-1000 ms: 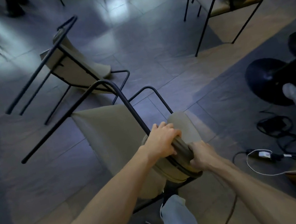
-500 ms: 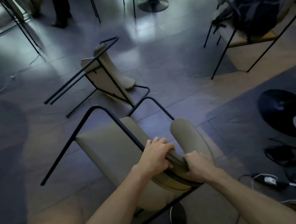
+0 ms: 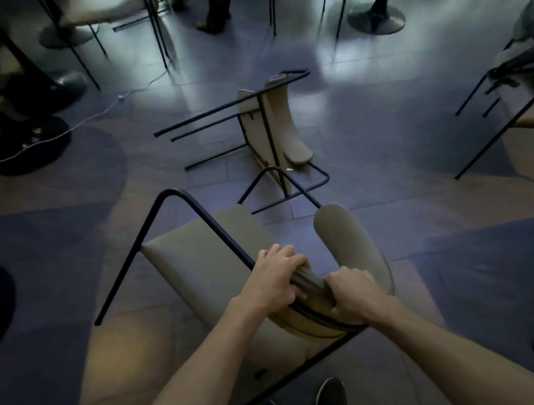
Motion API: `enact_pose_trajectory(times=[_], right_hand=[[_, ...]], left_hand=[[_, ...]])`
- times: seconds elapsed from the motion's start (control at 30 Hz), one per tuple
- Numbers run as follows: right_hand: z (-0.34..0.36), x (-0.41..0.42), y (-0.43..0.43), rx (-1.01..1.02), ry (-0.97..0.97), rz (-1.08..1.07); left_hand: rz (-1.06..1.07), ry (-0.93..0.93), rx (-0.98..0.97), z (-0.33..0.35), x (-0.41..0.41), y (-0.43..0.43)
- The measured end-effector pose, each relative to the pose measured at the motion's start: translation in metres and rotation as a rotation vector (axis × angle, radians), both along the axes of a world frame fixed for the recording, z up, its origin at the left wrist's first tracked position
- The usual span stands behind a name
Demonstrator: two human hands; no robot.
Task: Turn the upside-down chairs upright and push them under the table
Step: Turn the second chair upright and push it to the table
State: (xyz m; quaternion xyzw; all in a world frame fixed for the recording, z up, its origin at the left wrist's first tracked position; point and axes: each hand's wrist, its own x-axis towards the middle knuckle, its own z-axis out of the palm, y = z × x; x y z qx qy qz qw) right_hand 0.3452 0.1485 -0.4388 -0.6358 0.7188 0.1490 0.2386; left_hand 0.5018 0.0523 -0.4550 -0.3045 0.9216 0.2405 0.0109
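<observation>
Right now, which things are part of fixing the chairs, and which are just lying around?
Part of the job:
- near chair, gripped by the left hand and right hand
- far chair, tipped over on the floor

Just lying around:
- white cable
- table base
- seat with a dark bag
- someone's shoe

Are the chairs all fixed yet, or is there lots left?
Nothing looks finished yet. In hand: the left hand and right hand both grip the backrest of the near chair, which is tipped with a leg in the air. Left: the second chair lies on its side on the floor, untouched, and neither chair is pushed under a table.
</observation>
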Motion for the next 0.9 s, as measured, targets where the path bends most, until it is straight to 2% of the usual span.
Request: enact_pose_trajectory(times=[0.3, 0.47, 0.73, 0.9], right_hand=[[0.012, 0.042, -0.039, -0.011, 0.043, 0.203], [0.014, 0.062, -0.054, 0.002, -0.009, 0.243], [0.018, 0.105, -0.056, 0.152, -0.284, 0.335], [0.021, 0.142, -0.049, 0.199, -0.445, 0.401]], left_hand=[[0.125, 0.047, -0.002, 0.003, 0.055, -0.016], [0.170, 0.072, -0.018, 0.006, 0.083, -0.022], [0.229, 0.112, -0.014, 0.011, 0.145, -0.012], [0.258, 0.058, -0.034, 0.021, 0.190, 0.006]])
